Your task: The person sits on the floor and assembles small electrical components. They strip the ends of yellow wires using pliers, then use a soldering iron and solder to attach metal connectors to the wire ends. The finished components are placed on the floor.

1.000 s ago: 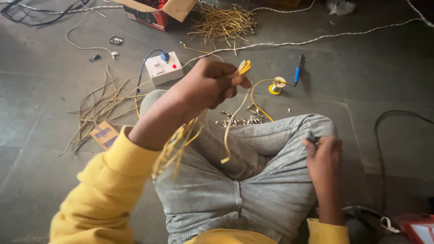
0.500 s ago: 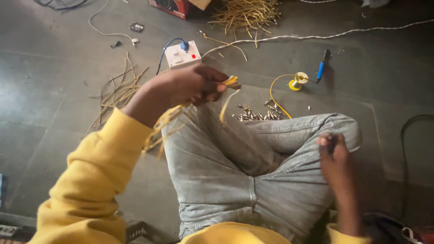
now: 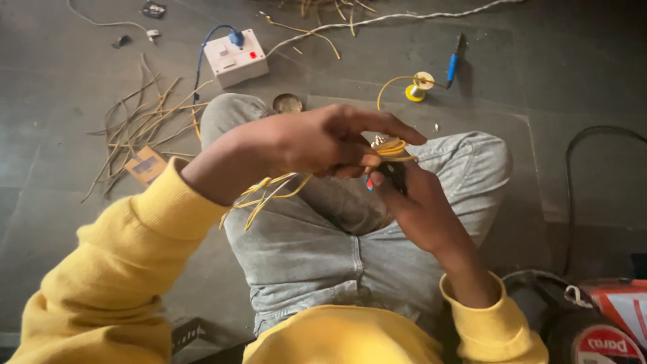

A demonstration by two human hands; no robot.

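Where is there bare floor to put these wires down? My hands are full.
Bare floor lies right of your knee, between the blue-handled tool and the black cable. The left is crowded: loose wire strips, white socket box. Both hands, left hand and right hand, hold yellow wires.

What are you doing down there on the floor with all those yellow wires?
A person in a yellow top sits cross-legged on the floor. The left hand grips a bunch of yellow wires over the lap, and the right hand meets it, holding a small dark tool against the wire ends. On the floor ahead lie a white socket box, a yellow spool, a blue pen-shaped tool and a pile of loose wire pieces.
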